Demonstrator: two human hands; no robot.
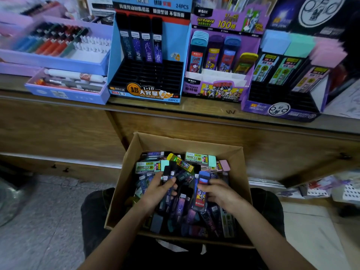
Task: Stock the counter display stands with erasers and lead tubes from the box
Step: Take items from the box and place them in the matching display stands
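Over the box, the left hand grips 2 dark tubes (upright) while the right hand grips a blue-capped tube.

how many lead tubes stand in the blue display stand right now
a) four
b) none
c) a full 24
a: four dark tubes stand side by side in the back row of the blue display stand, and the black slots in front of them are empty.

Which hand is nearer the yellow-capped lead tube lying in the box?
Left. The left hand sits just below the yellow-capped lead tube, gripping dark tubes. The right hand is farther right, holding a blue-capped tube.
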